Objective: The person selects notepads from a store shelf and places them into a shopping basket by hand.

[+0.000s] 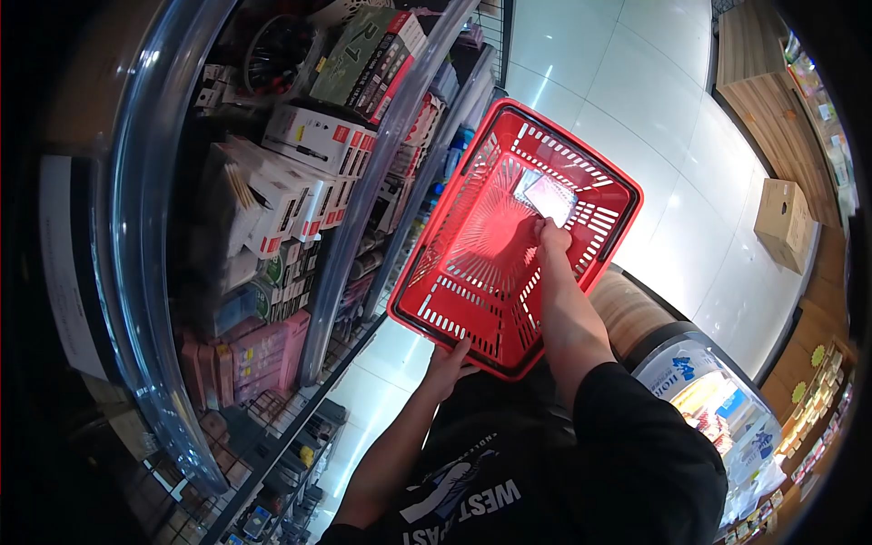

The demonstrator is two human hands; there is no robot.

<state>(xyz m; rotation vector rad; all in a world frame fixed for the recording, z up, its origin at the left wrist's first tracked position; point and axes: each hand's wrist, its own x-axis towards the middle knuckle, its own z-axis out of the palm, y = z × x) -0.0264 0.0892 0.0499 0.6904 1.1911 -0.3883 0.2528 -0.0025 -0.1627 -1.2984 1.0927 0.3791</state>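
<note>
A red plastic basket (pixel 490 227) with slotted walls and a dark handle folded along its rim is held tilted in front of me. My left hand (pixel 447 365) grips its near rim, the thumb on the edge. Inside the basket, my right hand (pixel 552 236) is closed on the lower edge of a small pale, shiny packet (pixel 549 195), whose print is washed out by glare. The packet lies close to the basket's far inner wall.
Shelves with clear curved edges (pixel 341 227) hold boxed goods on the left. A cardboard box (pixel 783 224) sits on the tiled floor (pixel 672 173) at right. Near my right arm stands a clear-sided display bin (pixel 704 391) of packets.
</note>
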